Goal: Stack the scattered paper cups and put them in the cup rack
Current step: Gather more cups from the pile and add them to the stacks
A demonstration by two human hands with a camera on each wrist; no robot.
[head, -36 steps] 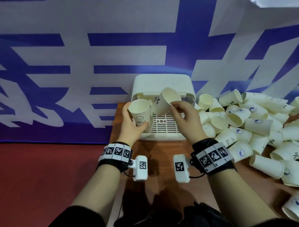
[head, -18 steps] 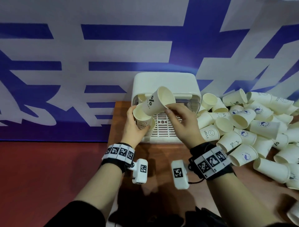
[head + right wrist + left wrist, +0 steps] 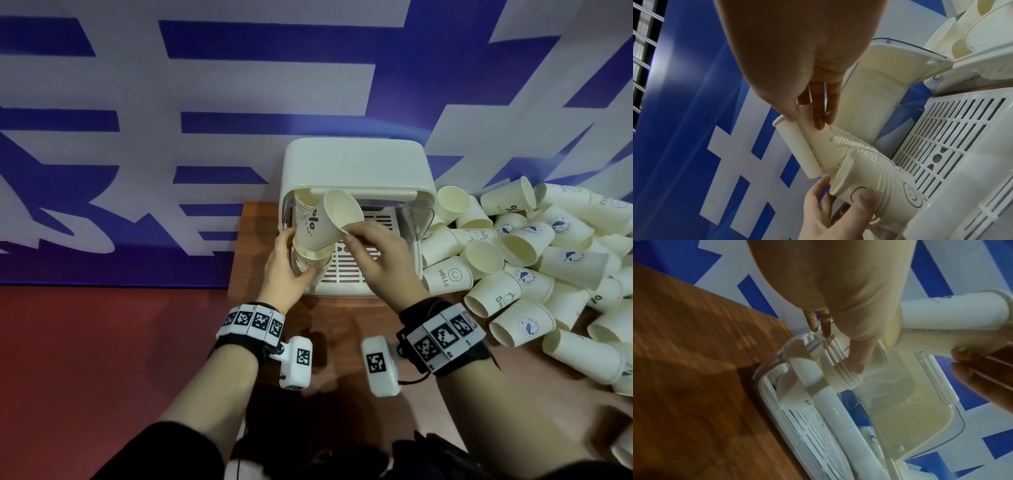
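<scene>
Nearest, your dark sleeves run off the bottom edge of the head view, so only the forearms and the tag-covered wristbands (image 3: pixel 442 335) with their small white wrist cameras show. Your left hand (image 3: pixel 286 270) wraps its curled fingers around the stack of nested cream paper cups (image 3: pixel 310 258), the top one printed with a smiley face; how many cups are in it is hard to count, since your palm hides most of the stack in the head view. Your right hand (image 3: pixel 375 260) pinches the rim of a single cream paper cup with black lettering (image 3: pixel 325 222), thumb outside and fingers inside the mouth, tilted with its base dipping into the stack's open top. Part of its lettering is covered. Both cups sit just in front of the white plastic cup rack with a slatted floor and clear side walls (image 3: pixel 356 168) at the far edge of the brown wooden table (image 3: pixel 263 219). Another row of nested cups (image 3: pixel 303 205) shows dimly through the rack's left wall. To the right, the heap of loose paper cups (image 3: pixel 534 260) spills past the picture's edge. Behind stands a blue-and-white banner (image 3: pixel 205 85).
</scene>
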